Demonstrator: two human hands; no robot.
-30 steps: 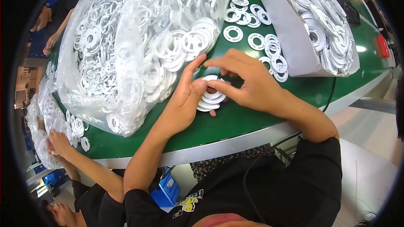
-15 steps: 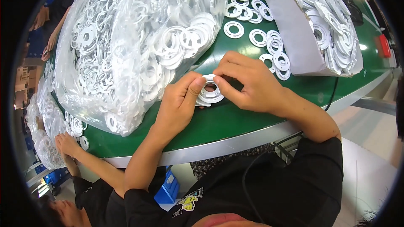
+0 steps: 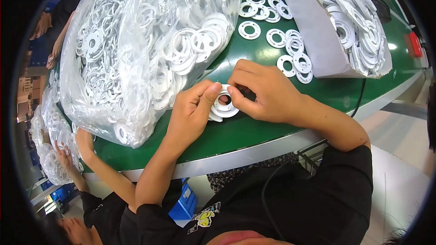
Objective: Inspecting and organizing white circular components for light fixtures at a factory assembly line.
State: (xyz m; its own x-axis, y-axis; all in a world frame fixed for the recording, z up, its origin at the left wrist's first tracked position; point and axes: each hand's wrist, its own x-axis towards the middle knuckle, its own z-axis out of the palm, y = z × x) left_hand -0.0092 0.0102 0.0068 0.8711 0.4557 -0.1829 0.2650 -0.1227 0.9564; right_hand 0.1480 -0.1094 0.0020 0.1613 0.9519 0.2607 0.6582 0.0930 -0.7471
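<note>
Between my hands, above the green table point(image 3: 254, 138), is a white ring-shaped part point(image 3: 230, 110) with a round hole in its middle. My left hand point(image 3: 193, 109) grips its left side, thumb on top; a second white piece shows beneath its lower left edge. My right hand point(image 3: 263, 90) pinches the ring's upper right edge between thumb and bent fingers. Whatever else the right fingertips hold is hidden. Left of my hands bulges a large clear plastic bag point(image 3: 141, 104) full of white rings. Several loose white rings point(image 3: 250, 30) lie beyond my right hand.
An open white carton point(image 3: 309, 31) heaped with white rings stands at the far right. A black cable point(image 3: 360, 97) runs off the table edge. At left, a co-worker's hands point(image 3: 84, 143) reach among smaller bags point(image 3: 52, 136). A blue bin point(image 3: 184, 204) sits below the table.
My hands stay on the ring, which has shifted slightly down and left. The co-worker's hands at left have moved apart. The view has shifted a little.
</note>
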